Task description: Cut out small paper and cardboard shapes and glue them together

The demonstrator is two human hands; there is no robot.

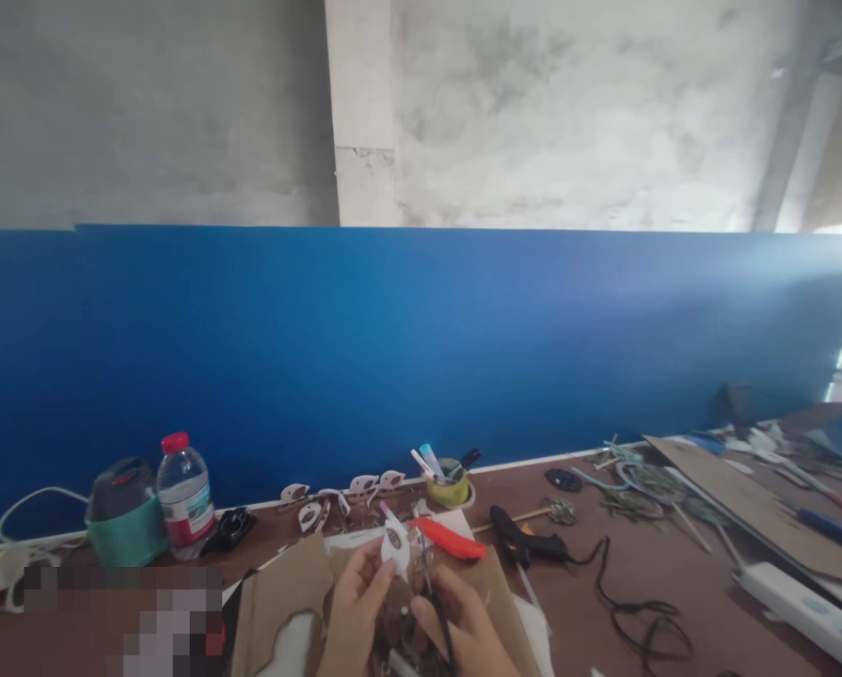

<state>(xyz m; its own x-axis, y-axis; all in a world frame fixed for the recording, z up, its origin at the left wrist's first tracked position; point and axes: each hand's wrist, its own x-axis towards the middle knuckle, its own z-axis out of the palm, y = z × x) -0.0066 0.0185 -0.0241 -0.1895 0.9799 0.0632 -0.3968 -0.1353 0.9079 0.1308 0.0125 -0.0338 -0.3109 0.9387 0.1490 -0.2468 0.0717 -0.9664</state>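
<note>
In the head view, two hands are at work low in the middle, above a brown bench (576, 621). Held up between them is one white leaf-shaped piece (394, 543) with a dark oval mark on it. At least five similar white pieces (294, 492) stand or lie along the back of the bench, some overlapping, so the exact count is uncertain.

The left hand (360, 597) is nearly closed, thumb and fingers pinching the lower end of the leaf-shaped piece, which stands upright just beyond the fingertips. The right hand (463, 611) is curled narrowly round one dark slender tool (426, 569); its kind cannot be told. The tool's upper end rises just to the right of the piece; whether the two touch is unclear.

Under and around the hands lies cardboard (283, 602). One orange-red long object (452, 539) lies just beyond the right hand. Behind it stands one yellow-green round holder (447, 492) with at least three pens: a white one, a light blue one and a black one.

To the left are one bottle (185, 508) with a red cap, one green container (125, 538) holding something grey, and one small black object (230, 529) beside the bottle. To the right are one black glue gun (526, 541) with its cord looping over the bench, one white power strip (802, 611), and one long cardboard sheet (759, 508) beside tangled strings (636, 489). One blue partition (421, 348) runs behind everything.
</note>
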